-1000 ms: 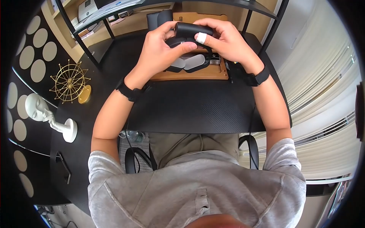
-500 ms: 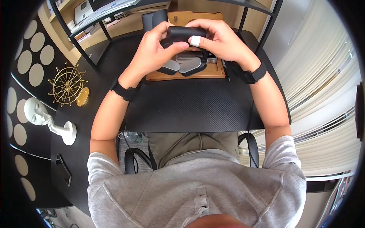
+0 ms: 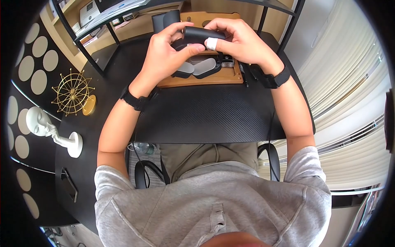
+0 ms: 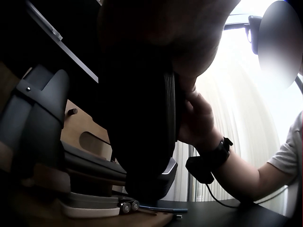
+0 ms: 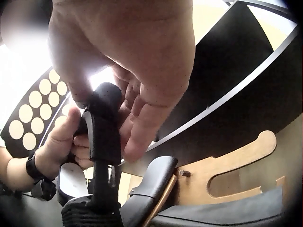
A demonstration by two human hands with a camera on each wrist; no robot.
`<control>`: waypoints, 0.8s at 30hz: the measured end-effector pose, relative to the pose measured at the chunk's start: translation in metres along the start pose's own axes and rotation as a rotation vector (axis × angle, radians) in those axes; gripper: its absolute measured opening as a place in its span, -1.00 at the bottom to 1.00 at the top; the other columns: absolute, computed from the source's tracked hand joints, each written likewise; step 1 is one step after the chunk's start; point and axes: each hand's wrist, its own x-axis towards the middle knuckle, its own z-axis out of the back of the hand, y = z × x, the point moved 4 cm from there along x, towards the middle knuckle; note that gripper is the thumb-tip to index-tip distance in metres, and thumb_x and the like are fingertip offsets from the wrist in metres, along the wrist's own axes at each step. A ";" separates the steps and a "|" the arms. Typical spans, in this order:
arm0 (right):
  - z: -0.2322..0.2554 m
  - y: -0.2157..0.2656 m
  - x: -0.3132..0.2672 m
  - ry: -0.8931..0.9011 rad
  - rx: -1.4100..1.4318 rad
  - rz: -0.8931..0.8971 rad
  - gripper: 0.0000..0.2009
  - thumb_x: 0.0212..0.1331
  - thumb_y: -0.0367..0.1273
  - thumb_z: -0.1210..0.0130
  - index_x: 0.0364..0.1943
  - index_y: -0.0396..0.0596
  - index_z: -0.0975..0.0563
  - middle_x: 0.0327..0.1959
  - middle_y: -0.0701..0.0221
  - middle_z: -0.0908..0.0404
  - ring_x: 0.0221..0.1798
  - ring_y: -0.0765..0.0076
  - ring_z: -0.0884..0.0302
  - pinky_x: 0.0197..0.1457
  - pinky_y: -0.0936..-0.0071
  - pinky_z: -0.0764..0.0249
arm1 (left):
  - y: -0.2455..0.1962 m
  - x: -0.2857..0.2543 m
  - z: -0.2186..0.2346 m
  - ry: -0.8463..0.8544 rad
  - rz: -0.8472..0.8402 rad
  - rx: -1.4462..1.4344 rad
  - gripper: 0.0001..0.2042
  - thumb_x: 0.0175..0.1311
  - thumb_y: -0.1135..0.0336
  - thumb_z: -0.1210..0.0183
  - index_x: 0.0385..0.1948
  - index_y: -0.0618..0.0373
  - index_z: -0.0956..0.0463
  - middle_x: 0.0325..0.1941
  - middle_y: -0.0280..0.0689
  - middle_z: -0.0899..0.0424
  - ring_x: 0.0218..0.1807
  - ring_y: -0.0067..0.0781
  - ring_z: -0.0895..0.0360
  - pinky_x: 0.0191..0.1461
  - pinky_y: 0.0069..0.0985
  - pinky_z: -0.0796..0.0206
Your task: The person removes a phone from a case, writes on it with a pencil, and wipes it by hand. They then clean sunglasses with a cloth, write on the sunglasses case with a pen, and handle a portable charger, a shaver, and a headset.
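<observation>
While left fingers (image 3: 177,27) curl round a black object (image 3: 199,32) | right fingers (image 3: 224,44) grip its other end

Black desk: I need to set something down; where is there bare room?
Bare desk lies between the wooden tray, left forearm, right forearm and front edge; a smaller patch between the gold wheel and left forearm. Crowded: the tray and around the held black object.

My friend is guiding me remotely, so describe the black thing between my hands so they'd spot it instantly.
Find the black desk, then the wooden tray toward its far side. Over that tray, between the left hand and right hand, is a smooth, bar-shaped black object; unlike the grey-topped pieces below, it looks plain black and is held aloft.
</observation>
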 end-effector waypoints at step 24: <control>0.005 0.004 -0.003 0.121 -0.107 -0.047 -0.74 0.41 -0.28 -0.24 -0.01 -0.20 -0.62 -0.35 0.45 -0.66 -0.31 0.58 -0.50 -0.23 0.50 -0.48 | 0.006 -0.001 0.001 0.035 0.071 0.123 -0.58 0.34 0.02 -0.37 -0.22 0.33 -0.68 -0.42 -0.31 -0.71 -0.38 -0.63 -0.61 -0.26 -0.55 -0.48</control>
